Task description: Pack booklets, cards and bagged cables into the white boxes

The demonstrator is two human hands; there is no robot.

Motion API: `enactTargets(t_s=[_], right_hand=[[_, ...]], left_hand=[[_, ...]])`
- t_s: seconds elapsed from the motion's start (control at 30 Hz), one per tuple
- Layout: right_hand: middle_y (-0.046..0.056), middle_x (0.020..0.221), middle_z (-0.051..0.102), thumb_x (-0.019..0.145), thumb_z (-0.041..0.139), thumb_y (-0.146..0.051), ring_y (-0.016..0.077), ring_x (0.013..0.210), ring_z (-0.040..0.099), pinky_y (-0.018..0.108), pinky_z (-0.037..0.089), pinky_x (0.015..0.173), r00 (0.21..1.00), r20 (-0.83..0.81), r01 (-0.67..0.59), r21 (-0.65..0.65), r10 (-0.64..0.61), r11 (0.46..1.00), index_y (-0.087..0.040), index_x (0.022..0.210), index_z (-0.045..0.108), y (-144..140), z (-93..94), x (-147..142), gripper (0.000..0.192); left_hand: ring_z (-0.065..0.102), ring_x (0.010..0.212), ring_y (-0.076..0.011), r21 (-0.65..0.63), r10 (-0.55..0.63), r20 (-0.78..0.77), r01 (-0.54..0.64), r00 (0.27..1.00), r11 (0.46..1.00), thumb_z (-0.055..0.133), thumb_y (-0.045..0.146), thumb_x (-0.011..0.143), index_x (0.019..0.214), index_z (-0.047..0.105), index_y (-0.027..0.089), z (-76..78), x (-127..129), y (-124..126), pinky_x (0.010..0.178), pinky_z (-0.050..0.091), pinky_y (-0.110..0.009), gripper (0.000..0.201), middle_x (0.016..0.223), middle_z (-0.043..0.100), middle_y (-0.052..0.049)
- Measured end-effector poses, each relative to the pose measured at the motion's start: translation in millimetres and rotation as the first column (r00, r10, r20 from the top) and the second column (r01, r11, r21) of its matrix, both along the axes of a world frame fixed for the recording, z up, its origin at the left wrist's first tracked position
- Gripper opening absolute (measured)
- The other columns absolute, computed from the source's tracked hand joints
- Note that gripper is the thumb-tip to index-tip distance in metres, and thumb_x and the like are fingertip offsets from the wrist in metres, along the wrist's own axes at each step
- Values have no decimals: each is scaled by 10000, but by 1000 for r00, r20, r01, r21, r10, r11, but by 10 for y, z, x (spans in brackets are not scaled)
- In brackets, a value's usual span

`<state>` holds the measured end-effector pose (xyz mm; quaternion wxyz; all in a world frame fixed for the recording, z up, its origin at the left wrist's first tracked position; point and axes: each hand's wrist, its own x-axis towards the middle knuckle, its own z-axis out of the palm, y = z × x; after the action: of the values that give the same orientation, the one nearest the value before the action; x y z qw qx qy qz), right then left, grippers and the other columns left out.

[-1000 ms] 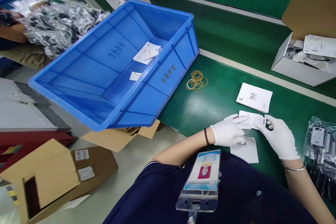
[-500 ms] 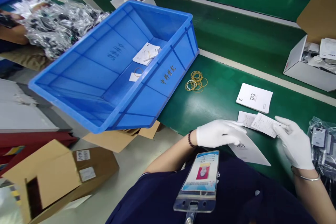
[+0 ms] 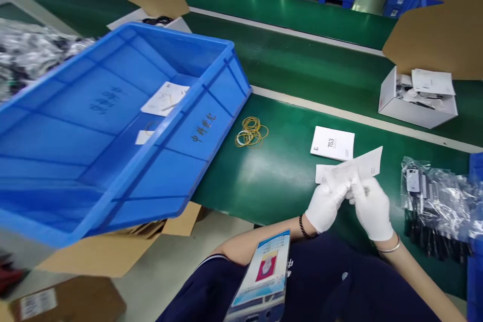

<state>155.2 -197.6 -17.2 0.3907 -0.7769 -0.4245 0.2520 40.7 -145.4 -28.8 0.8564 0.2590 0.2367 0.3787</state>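
My left hand (image 3: 327,205), in a white glove, is closed on a white booklet (image 3: 369,162) tilted up from the bench. My right hand (image 3: 372,209), also gloved, meets it with fingers pinched on a small printed card (image 3: 341,175) against the booklet. Motion blurs the fingertips and the card. Under the held papers, part of another white slip (image 3: 320,173) shows on the green bench. Just beyond lies a stack of white booklets (image 3: 332,143) marked TS3. Tan rubber bands (image 3: 252,132) lie in a loose pile left of the stack.
A large blue crate (image 3: 211,161) with booklets (image 3: 165,98) inside stands on the left. Bagged black parts (image 3: 433,201) lie at the right, by a blue bin's edge (image 3: 476,261). An open white box (image 3: 417,103) with contents sits at the back right.
My hands have come together, bringing the booklet and the printed card against each other; the booklet has been raised and turned. The view has shifted to the right.
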Motion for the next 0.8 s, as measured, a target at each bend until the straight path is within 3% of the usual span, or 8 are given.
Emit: enactTargets(t_s=[0.07, 0.1, 0.2, 0.33, 0.4, 0.53, 0.7, 0.8], right_hand=[[49, 768, 695, 921, 443, -657, 228, 684, 643, 355, 483, 683, 987, 140, -70, -71, 79, 995, -229, 838, 631, -42, 6, 190, 475], [50, 810, 702, 916, 444, -653, 238, 708, 643, 367, 481, 700, 969, 241, -30, -105, 55, 994, -236, 892, 662, -80, 23, 352, 471], [86, 904, 695, 913, 476, -622, 289, 812, 641, 409, 483, 746, 831, 547, 227, -172, -99, 959, -235, 985, 706, -231, 67, 967, 456], [220, 1072, 620, 896, 500, -656, 412, 988, 580, 482, 485, 732, 625, 774, 434, -237, -101, 870, -145, 1084, 722, -392, -25, 1527, 588], [236, 1107, 596, 857, 559, -672, 439, 1000, 551, 496, 477, 707, 562, 822, 469, -229, -89, 853, -138, 1101, 725, -417, -113, 1570, 611], [189, 1140, 595, 866, 604, -577, 418, 996, 524, 471, 439, 703, 469, 880, 427, -153, -74, 891, -171, 1061, 731, -389, -232, 1409, 468], [134, 1166, 612, 907, 582, -508, 388, 993, 510, 421, 376, 673, 423, 906, 395, -160, -24, 905, -191, 988, 711, -370, -244, 1278, 352], [123, 1177, 618, 918, 566, -496, 374, 981, 518, 412, 360, 674, 399, 917, 380, -160, -5, 911, -192, 950, 693, -378, -250, 1273, 331]], left_hand=[[581, 1238, -358, -79, -14, -3, 14, 1000, 997, 743, 373, 837, 1261, 638, 178, -32, -2, 25, 1084, 446, -558, 478, 1355, 608, -145], [577, 1244, -358, -95, -37, 8, 37, 999, 995, 734, 359, 847, 1282, 621, 189, -41, -33, 60, 1072, 455, -561, 480, 1375, 593, -140], [539, 1289, -366, -99, -53, 10, 54, 999, 994, 725, 318, 860, 1321, 597, 227, -44, -154, 175, 1043, 482, -557, 487, 1416, 562, -123], [539, 1291, -365, -78, -52, -8, 51, 999, 996, 721, 315, 866, 1319, 610, 240, -38, -215, 200, 1048, 477, -556, 472, 1399, 579, -117], [542, 1286, -373, -75, -63, -25, 61, 998, 995, 732, 325, 856, 1299, 630, 232, -37, -206, 172, 1043, 481, -554, 464, 1391, 585, -121], [520, 1308, -376, -67, -77, -42, 74, 996, 995, 742, 332, 848, 1293, 638, 234, -22, -198, 139, 1036, 490, -549, 468, 1385, 590, -124], [541, 1288, -366, -58, -67, -63, 63, 996, 996, 754, 318, 835, 1207, 697, 217, -16, -225, 157, 1034, 501, -525, 389, 1354, 616, -116], [526, 1307, -356, -50, -78, -60, 76, 995, 996, 731, 323, 859, 1250, 675, 250, -31, -231, 159, 1026, 511, -515, 402, 1365, 610, -103]])
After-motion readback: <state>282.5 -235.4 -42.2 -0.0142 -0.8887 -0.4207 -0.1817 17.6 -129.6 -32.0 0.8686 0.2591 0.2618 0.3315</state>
